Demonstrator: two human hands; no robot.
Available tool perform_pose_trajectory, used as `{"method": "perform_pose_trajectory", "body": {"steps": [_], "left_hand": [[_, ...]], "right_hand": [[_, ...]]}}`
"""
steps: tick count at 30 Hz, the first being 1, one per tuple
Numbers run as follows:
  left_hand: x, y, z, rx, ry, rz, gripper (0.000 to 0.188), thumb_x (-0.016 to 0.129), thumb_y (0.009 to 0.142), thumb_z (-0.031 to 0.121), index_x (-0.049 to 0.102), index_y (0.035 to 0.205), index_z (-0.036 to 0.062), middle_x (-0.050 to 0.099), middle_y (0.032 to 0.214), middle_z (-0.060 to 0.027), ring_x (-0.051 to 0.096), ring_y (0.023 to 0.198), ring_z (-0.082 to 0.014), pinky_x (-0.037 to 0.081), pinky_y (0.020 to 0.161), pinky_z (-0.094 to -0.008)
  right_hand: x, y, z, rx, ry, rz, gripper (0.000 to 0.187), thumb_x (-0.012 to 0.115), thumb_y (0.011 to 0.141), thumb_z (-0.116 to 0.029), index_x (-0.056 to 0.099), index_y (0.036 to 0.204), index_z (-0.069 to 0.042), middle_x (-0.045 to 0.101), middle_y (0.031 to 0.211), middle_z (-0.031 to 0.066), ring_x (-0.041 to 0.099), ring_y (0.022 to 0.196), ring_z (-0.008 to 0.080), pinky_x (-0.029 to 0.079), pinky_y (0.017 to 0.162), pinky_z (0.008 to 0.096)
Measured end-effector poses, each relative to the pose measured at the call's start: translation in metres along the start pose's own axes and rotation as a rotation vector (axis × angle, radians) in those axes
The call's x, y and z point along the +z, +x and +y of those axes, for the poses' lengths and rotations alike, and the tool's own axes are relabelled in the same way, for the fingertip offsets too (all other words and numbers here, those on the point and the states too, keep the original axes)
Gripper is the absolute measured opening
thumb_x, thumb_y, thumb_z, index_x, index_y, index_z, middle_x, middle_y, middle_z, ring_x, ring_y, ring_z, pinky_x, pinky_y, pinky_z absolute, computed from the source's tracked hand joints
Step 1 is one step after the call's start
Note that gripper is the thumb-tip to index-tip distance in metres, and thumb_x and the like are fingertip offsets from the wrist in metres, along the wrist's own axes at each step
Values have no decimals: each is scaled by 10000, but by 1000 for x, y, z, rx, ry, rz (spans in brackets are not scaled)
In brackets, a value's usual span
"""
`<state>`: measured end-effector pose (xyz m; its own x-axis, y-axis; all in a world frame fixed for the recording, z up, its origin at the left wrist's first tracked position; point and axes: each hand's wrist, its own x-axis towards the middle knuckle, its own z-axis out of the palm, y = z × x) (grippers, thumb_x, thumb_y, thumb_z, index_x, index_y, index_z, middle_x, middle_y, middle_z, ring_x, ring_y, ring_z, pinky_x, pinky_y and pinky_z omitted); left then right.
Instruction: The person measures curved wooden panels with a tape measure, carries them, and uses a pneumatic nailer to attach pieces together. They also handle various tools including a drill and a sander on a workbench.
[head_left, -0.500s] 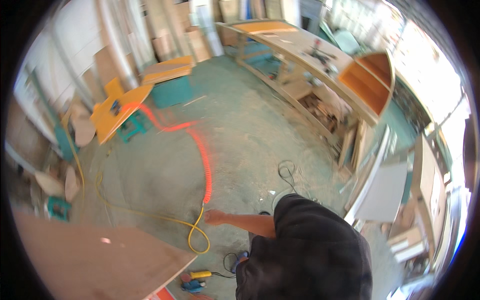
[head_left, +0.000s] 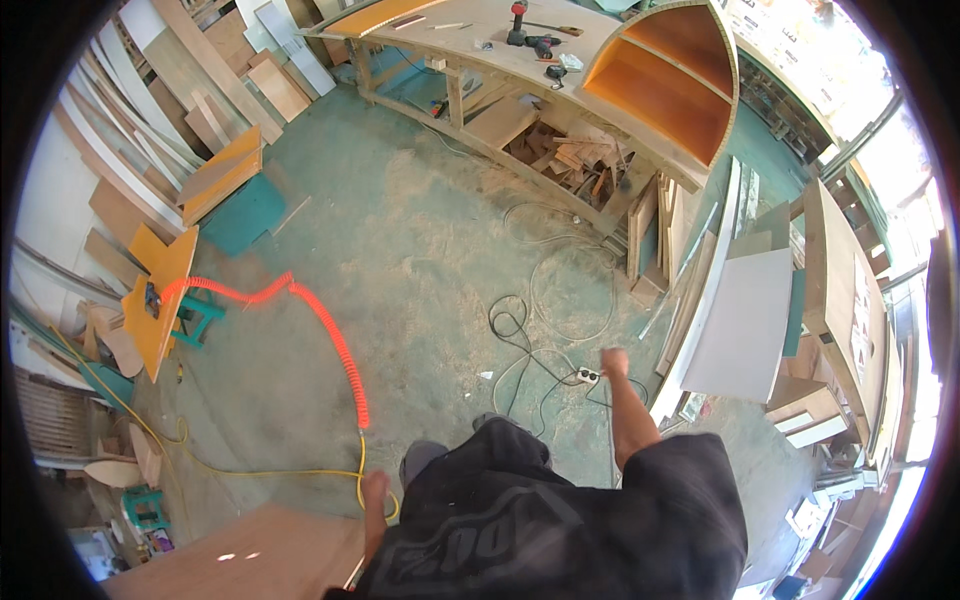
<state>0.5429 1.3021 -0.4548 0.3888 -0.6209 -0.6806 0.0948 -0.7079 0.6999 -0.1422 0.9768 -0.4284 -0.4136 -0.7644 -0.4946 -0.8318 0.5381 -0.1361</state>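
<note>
My left hand (head_left: 376, 490), somewhat blurred, hangs low beside the yellow air hose (head_left: 290, 471) with its fingers curled in. Whether it touches the hose I cannot tell; nothing shows in it. My right hand (head_left: 614, 362) is held out over the floor to the right, closed and with no object visible in it. Below it in the picture lies a white power socket (head_left: 588, 375) with dark cables. An orange coiled air hose (head_left: 343, 350) joins the yellow one and runs to an orange panel (head_left: 160, 290) on a green stool (head_left: 199, 319).
A long workbench (head_left: 470, 65) carries a drill (head_left: 517, 24) and a boat-shaped shelf unit (head_left: 668, 75). Boards (head_left: 210, 60) lean at the far left. A brown sheet (head_left: 240, 553) lies near left. Grey panels (head_left: 735, 320) stand at right. A cable (head_left: 510, 315) loops across the floor.
My view has turned and shifted, so the workbench and hoses sit farther left. My left hand has dropped lower and leftward; my right hand has come into view. The yellow-handled tool has left view.
</note>
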Motion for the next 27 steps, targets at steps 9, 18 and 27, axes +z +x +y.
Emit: {"method": "perform_pose_trajectory", "body": {"steps": [9,18,27], "left_hand": [[91,162,221,85,769,-30,342,589,809,302,703,930,3,710,876,-195,690,859,-320,522,764,-414],[164,361,348,432,1276,-465,403,517,869,352,719,998,27,691,1038,-227,645,1029,-401,503,899,-466],[275,509,598,357,1174,-298,375,568,831,303,699,936,-32,681,994,-264,649,945,-433,514,835,-487]], "right_hand": [[72,-49,-57,6,1027,-449,182,530,932,-248,647,952,-109,649,826,50,638,690,200,519,543,373],[92,-42,-145,399,626,-733,339,503,931,-267,665,1142,-56,685,954,118,671,850,238,547,697,432],[-110,171,-361,348,1271,-262,246,539,951,-240,639,1084,-60,654,909,84,651,781,213,534,629,358]]}}
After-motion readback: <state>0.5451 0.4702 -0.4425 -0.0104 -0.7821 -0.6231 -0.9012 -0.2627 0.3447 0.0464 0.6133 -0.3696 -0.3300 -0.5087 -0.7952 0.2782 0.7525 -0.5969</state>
